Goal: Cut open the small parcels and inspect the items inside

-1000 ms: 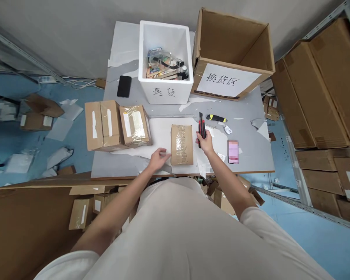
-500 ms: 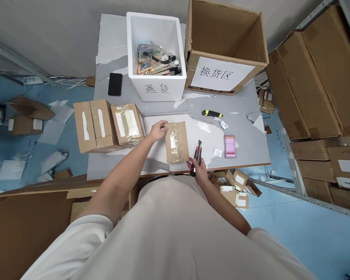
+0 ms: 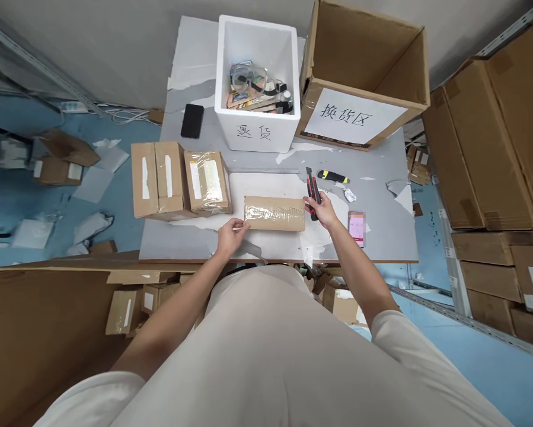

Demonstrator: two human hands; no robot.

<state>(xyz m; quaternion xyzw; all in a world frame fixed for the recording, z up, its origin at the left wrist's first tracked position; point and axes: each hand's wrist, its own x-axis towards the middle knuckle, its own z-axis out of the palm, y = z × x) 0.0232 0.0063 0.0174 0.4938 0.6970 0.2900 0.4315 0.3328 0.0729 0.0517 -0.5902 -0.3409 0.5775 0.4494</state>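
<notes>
A small taped cardboard box (image 3: 274,214) lies lengthwise across the table in front of me. My left hand (image 3: 232,235) grips its lower left corner between thumb and fingertips. In my right hand (image 3: 322,210) is a red and black utility knife (image 3: 312,191), its tip pointing away from me. That hand's fingertips also touch the right end of the box. Beyond the knife lies a second box cutter (image 3: 333,177), black and yellow, beside a crumpled scrap of paper (image 3: 350,194).
Taped cartons (image 3: 207,182) stand left of the box. At the back are a white foam bin (image 3: 257,131) holding goggles and packets, and a large open carton (image 3: 368,89). A black phone (image 3: 192,121) lies at the left, a pink-screened phone (image 3: 357,229) at the right. Shelved cartons (image 3: 484,142) rise at the right.
The small box has been turned from upright to lengthwise. My left hand has come nearer my body, and my right hand has moved away from it with the utility knife. The view has shifted.
</notes>
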